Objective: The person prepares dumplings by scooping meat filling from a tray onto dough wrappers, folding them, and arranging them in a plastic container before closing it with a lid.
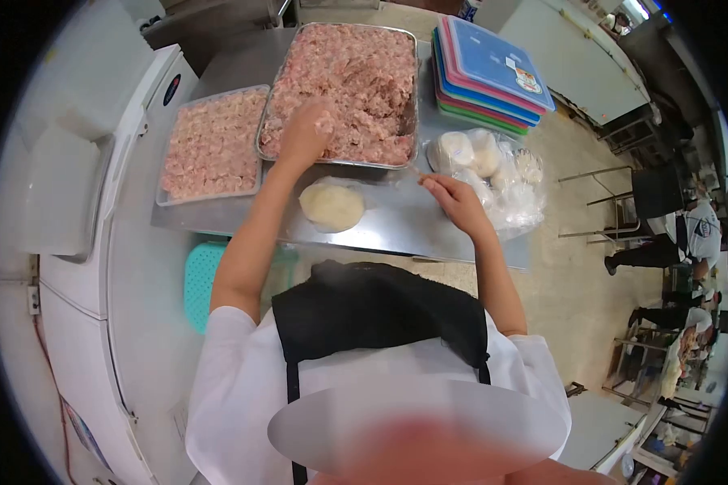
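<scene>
A deep metal tray (417,121) full of raw ground meat (340,65) stands on the steel table. Over its near left part, my left hand (307,129) is curled with ground meat at its fingers. My right hand (455,202) is closed just off the tray's near right corner, pinching a thin thing whose kind I cannot make out. Between my arms lies a pale round stack of dough wrappers (332,206). Beside my right hand is a clear plastic bag (514,206) holding several more pale round stacks. Left of the meat, a shallow tray (166,190) holds rows of meat-filled dumplings (210,149).
Several coloured plastic lids (493,65) are stacked at the table's back right. A white freezer (129,267) borders the left side, and a turquoise perforated basket (202,283) sits below the table edge. Other people (700,230) are at the far right, near a dark chair (655,190).
</scene>
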Motion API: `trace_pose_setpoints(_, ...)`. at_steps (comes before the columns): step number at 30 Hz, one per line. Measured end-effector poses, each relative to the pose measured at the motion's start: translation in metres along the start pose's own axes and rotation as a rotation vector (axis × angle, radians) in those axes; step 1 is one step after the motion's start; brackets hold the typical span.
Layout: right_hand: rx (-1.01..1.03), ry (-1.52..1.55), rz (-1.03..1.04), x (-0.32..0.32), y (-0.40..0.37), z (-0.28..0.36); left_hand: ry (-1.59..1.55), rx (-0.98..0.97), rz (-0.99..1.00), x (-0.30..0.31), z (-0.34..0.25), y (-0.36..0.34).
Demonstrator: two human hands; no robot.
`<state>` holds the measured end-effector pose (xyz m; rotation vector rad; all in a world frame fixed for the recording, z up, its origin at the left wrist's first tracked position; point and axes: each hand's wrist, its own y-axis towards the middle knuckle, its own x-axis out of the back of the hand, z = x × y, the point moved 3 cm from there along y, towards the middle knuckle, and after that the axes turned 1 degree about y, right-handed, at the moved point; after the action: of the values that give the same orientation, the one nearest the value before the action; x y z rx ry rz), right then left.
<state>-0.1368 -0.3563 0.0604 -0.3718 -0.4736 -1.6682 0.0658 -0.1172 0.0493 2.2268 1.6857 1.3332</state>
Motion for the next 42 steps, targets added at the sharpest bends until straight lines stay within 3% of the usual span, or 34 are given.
trace_pose_setpoints(1, -0.065, -0.021, 0.016, 0.001, 0.002, 0.000, -0.054, 0.024, -0.058, 0.007, -0.002, 0.001)
trace_pose_setpoints(3, -0.190, -0.063, 0.044, 0.005, 0.009, 0.003, -0.163, 0.167, 0.052, 0.013, -0.002, -0.003)
trace_pose_setpoints(7, -0.110, -0.070, -0.057, -0.004, 0.025, 0.011, -0.448, 0.390, 0.158, 0.020, -0.014, -0.028)
trace_pose_setpoints(10, -0.017, 0.008, -0.090, -0.013, 0.032, 0.018, -0.442, 0.236, 0.217, 0.020, -0.015, -0.047)
trace_pose_setpoints(12, 0.041, 0.099, -0.069, -0.017, 0.035, 0.025, -0.473, 0.265, 0.230, 0.023, -0.024, -0.060)
trace_pose_setpoints(15, -0.003, 0.508, 0.115, -0.019, 0.031, 0.038, -0.529, 0.326, 0.309, 0.023, -0.031, -0.073)
trace_pose_setpoints(18, 0.114, 0.691, 0.264, -0.021, 0.025, 0.054, -0.509, 0.354, 0.357, 0.023, -0.037, -0.082)
trace_pose_setpoints(22, 0.237, 0.765, 0.394, -0.026, 0.024, 0.054, -0.495, 0.439, 0.413, 0.030, -0.046, -0.087)
trace_pose_setpoints(25, 0.258, 0.742, 0.423, -0.033, 0.025, 0.053, -0.471, 0.368, 0.380, 0.035, -0.050, -0.087)
trace_pose_setpoints(28, 0.132, 0.702, 0.354, -0.039, 0.025, 0.049, -0.471, 0.302, 0.374, 0.042, -0.057, -0.081)
trace_pose_setpoints(31, -0.156, 0.706, 0.228, -0.036, 0.032, 0.032, -0.439, 0.198, 0.327, 0.048, -0.065, -0.077)
trace_pose_setpoints(34, -0.102, 0.007, 0.066, -0.016, 0.056, 0.014, -0.505, 0.158, 0.325, 0.044, -0.055, -0.079)
trace_pose_setpoints(37, 0.117, -0.686, 0.007, 0.004, 0.078, 0.022, -0.508, 0.210, 0.411, 0.041, -0.046, -0.083)
trace_pose_setpoints(42, 0.247, -0.912, -0.017, -0.004, 0.098, 0.028, -0.457, 0.247, 0.424, 0.041, -0.041, -0.090)
